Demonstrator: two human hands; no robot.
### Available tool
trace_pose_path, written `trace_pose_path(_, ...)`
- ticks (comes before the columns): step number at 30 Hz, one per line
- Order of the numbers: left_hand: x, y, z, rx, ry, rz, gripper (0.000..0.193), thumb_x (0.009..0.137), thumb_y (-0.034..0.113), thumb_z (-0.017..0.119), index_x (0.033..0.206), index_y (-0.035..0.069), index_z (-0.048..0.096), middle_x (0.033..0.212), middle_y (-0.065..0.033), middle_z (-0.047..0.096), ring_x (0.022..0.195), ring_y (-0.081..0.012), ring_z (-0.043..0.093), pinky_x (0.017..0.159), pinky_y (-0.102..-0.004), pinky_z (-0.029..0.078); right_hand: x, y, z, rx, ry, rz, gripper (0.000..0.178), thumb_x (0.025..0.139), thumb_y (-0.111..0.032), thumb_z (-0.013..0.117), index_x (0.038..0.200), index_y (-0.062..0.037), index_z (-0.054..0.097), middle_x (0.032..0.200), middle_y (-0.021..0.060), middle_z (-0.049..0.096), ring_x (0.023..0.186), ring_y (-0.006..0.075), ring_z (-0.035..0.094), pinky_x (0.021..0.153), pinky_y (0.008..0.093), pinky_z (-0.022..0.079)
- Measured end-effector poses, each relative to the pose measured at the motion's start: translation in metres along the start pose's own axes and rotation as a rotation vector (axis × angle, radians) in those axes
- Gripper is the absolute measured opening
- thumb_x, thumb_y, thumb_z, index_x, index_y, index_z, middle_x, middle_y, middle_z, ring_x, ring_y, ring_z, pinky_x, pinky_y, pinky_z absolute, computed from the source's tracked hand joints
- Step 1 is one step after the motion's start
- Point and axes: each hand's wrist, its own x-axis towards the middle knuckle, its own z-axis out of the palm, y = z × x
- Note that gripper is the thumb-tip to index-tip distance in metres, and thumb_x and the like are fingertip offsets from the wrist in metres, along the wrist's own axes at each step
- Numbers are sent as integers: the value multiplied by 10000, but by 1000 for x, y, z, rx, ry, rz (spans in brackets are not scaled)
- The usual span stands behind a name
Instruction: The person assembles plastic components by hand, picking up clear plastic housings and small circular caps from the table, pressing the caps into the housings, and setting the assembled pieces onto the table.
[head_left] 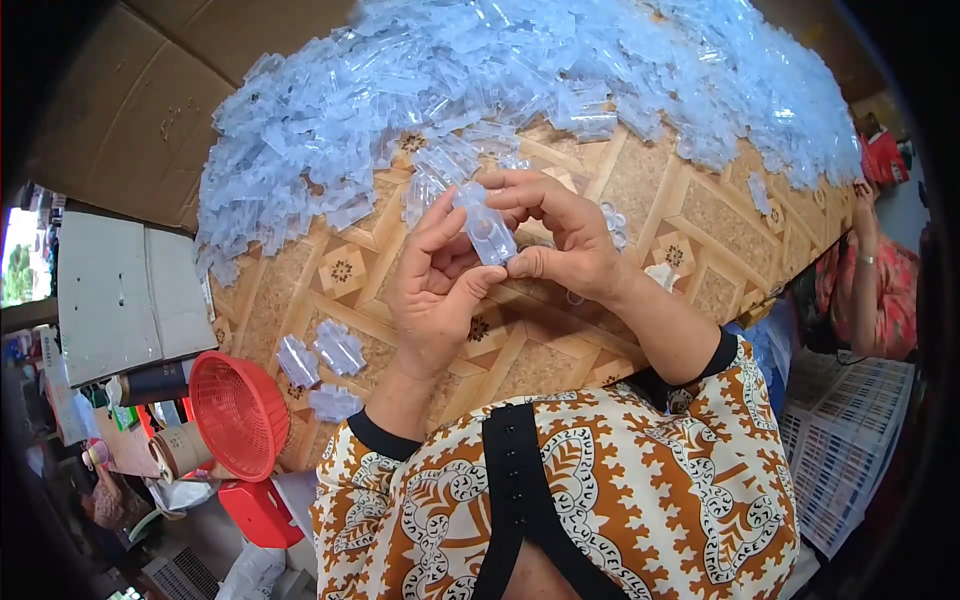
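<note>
Above the table's near middle, my two hands hold one clear plastic case (487,232) with a rounded outline on its front. My left hand (435,275) grips its left side, thumb at the lower end. My right hand (570,240) has its thumb at the same lower end and its fingers bent over the upper right edge. Just beyond the hands lie several loose clear plastic pieces (445,160). Small clear round pieces (614,222) sit right of my right hand. To the left of my left forearm rest three clear plastic pieces (340,347), apart from the pile.
A wide heap of clear plastic pieces (330,130) covers the far side of the patterned table (300,300). Cardboard (120,100) stands at the far left. A red plastic basket (235,415) is at the left table edge. Another person's arm (866,270) shows at the right.
</note>
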Motion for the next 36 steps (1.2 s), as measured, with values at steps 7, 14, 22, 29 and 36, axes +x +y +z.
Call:
trace_pose_path(7, -1, 1, 1, 7, -32, 13, 557, 865, -108, 681, 1374, -16, 474, 1574, -246, 296, 1258, -296, 583, 1022, -390, 547, 0, -1, -1, 18, -2, 7, 565, 734, -114, 832, 1253, -58, 616, 1352, 101, 574, 886, 109, 562, 856, 289, 507)
trace_pose_path(14, -1, 3, 1, -52, -27, -28, 560, 871, -92, 683, 1382, -20, 466, 1577, -246, 296, 1266, -286, 574, 1028, -388, 535, 0, -1, -1, -49, 14, -34, 585, 713, -93, 820, 1260, -54, 614, 1348, 106, 577, 878, 121, 566, 847, 292, 511)
trace_pose_path(22, -2, 3, 2, -35, -12, -37, 559, 873, -100, 678, 1383, -19, 463, 1579, -237, 298, 1272, -264, 564, 1021, -377, 537, 1, -2, -1, -81, 0, -37, 616, 730, -113, 811, 1303, -50, 590, 1317, 101, 579, 875, 145, 575, 844, 299, 516)
trace_pose_path(29, -3, 0, 1, -3, -24, -24, 557, 875, -96, 678, 1383, -26, 459, 1582, -245, 286, 1263, -269, 572, 1016, -376, 540, 4, -13, -5, -226, -61, -43, 729, 732, -171, 825, 1398, -55, 553, 1315, 104, 564, 905, 164, 585, 841, 310, 515)
trace_pose_path(36, -2, -3, 0, -11, -35, -33, 554, 873, -99, 678, 1378, -23, 464, 1579, -251, 285, 1256, -279, 582, 1010, -374, 546, 3, -11, -7, -251, -77, -27, 696, 749, -145, 798, 1399, -73, 562, 1354, 114, 549, 1035, 199, 594, 883, 323, 513)
